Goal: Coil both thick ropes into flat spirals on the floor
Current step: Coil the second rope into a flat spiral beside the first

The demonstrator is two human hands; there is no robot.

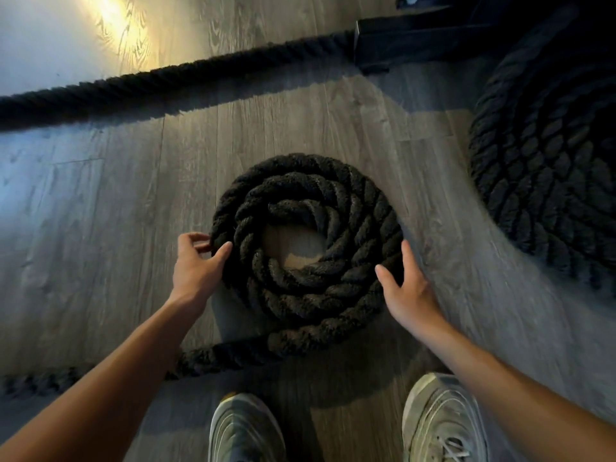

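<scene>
Rope coil [306, 181] on wood floor [100, 228]; L hand [196, 265] grips rim, R hand [406, 288] flat, prob. touching.

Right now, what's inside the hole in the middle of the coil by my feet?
Only bare wood floor shows inside the coil. Whatever lies under the rope loops themselves is covered and cannot be seen.

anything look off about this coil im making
Yes: the middle coil has an open gap at its centre showing bare floor, so it reads as a loose ring rather than a tight spiral. Its tail trails uncoiled to the left. The left hand grips its outer turn; the right hand presses its side.
</scene>
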